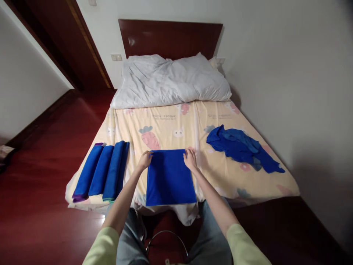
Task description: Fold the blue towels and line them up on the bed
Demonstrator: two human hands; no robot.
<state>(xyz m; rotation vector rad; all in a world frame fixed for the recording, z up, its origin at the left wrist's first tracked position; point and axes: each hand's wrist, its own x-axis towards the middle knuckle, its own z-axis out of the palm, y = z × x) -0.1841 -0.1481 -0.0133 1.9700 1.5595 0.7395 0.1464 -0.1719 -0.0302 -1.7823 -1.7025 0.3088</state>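
Observation:
A blue towel (171, 178) lies flat as a neat square at the near edge of the bed, right in front of me. Its far left corner is pinched by my left hand (145, 160), and my right hand (190, 159) has its fingers closed on the far right corner. To the left, several long folded blue towels (100, 169) lie side by side, some with purple or green edges. A crumpled heap of blue towels (242, 147) rests on the right side of the bed.
The patterned yellow sheet (176, 127) covers the bed. A bunched grey-white quilt (168, 81) lies across the far end before the dark headboard (171, 38). A wall (303, 110) stands at the right; dark red floor (41, 176) shows at the left.

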